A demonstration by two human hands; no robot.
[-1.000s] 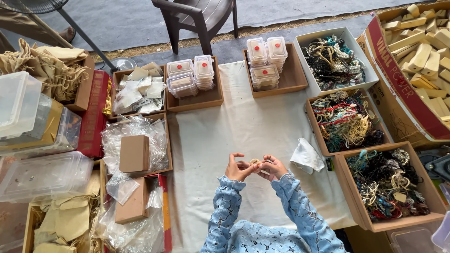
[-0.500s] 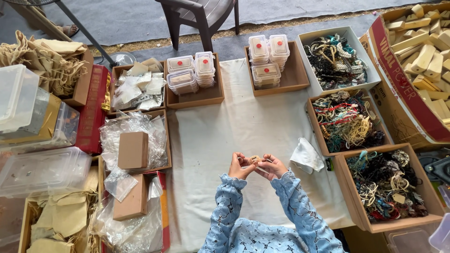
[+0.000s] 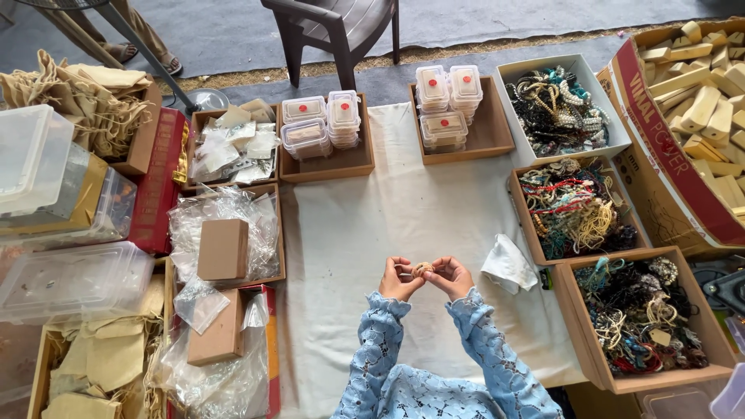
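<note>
Both hands meet over the white cloth, the left hand and right hand each pinching a small pale beaded piece between curled fingertips — fingers closed snugly on it, thumbs uppermost. The piece sits raised just above the cloth, between the two hands, near a crumpled white pouch (clear plastic or cloth, hard to tell). By the look of it, the step is handling or sorting this one item; what follows likely wants a steady grip while it is turned — nothing loose nearby.
</note>
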